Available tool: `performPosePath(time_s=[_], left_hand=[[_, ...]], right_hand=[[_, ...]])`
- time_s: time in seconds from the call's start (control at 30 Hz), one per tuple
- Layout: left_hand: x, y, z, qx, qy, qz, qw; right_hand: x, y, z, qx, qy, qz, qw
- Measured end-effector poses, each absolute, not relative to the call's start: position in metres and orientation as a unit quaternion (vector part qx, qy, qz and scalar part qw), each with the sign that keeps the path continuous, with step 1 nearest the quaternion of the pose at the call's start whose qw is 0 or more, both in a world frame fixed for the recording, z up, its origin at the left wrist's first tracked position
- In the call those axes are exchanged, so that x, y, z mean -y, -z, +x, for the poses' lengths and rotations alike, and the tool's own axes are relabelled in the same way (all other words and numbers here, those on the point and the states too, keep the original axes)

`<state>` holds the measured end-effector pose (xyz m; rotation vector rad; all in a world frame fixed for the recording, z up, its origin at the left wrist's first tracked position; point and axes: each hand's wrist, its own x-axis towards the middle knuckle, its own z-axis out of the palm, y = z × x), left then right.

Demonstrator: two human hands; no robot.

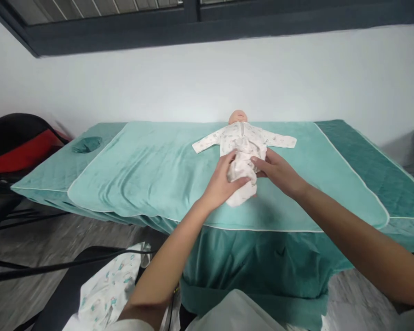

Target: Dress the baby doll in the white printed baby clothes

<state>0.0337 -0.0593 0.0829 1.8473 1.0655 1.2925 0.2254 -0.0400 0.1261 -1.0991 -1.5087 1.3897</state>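
Note:
A baby doll (pixel 238 116) lies on its back on the green massage bed, its head toward the wall. It wears a white printed baby outfit (pixel 242 134), with both long sleeves spread out sideways. Over the doll's lower body the white cloth is bunched in folds. My left hand (pixel 223 180) grips the left side of this bunched cloth, thumb toward the near end. From the right, my right hand (pixel 278 169) pinches the cloth between thumb and fingers. The doll's legs are mostly hidden by fabric and my hands.
The massage bed (pixel 152 161) has a pale green cover and a face hole (pixel 87 145) at its left end. A white wall (pixel 141 87) stands behind it. White printed cloth (pixel 106 285) lies on a black chair at lower left. A red and black chair (pixel 24 149) stands at far left.

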Motion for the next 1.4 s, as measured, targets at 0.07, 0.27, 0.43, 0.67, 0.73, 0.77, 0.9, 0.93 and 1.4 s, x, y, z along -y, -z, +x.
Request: performPosePath(time_s=[0.07, 0.27, 0.43, 0.67, 0.73, 0.77, 0.9, 0.93, 1.4], left_hand=[[0.055, -0.087, 0.021, -0.409, -0.511, 0.682, 0.327], [0.040, -0.109, 0.002, -0.419, -0.560, 0.650, 0.297], [0.035, -0.136, -0.001, -0.397, -0.611, 0.608, 0.315], [0.038, -0.164, 0.001, -0.361, -0.631, 0.577, 0.373], [0.042, -0.168, -0.001, -0.360, -0.630, 0.569, 0.387], [0.044, -0.170, -0.002, -0.359, -0.630, 0.564, 0.396], [0.047, -0.176, -0.007, -0.351, -0.624, 0.562, 0.414], [0.047, -0.177, -0.007, -0.351, -0.623, 0.564, 0.413], [0.044, -0.163, -0.005, -0.374, -0.626, 0.536, 0.425]], right_hand=[[0.039, -0.128, 0.214, 0.640, -0.527, -0.417, 0.373], [0.036, -0.145, 0.200, 0.700, -0.413, -0.437, 0.385], [0.027, -0.173, 0.215, 0.730, -0.263, -0.514, 0.367], [0.035, -0.193, 0.222, 0.845, -0.125, -0.393, 0.340], [0.039, -0.196, 0.221, 0.877, -0.114, -0.360, 0.296], [0.041, -0.198, 0.221, 0.884, -0.108, -0.357, 0.282], [0.043, -0.207, 0.221, 0.882, -0.112, -0.374, 0.263], [0.043, -0.209, 0.221, 0.888, -0.120, -0.364, 0.254], [0.034, -0.194, 0.227, 0.926, -0.050, -0.343, 0.151]])
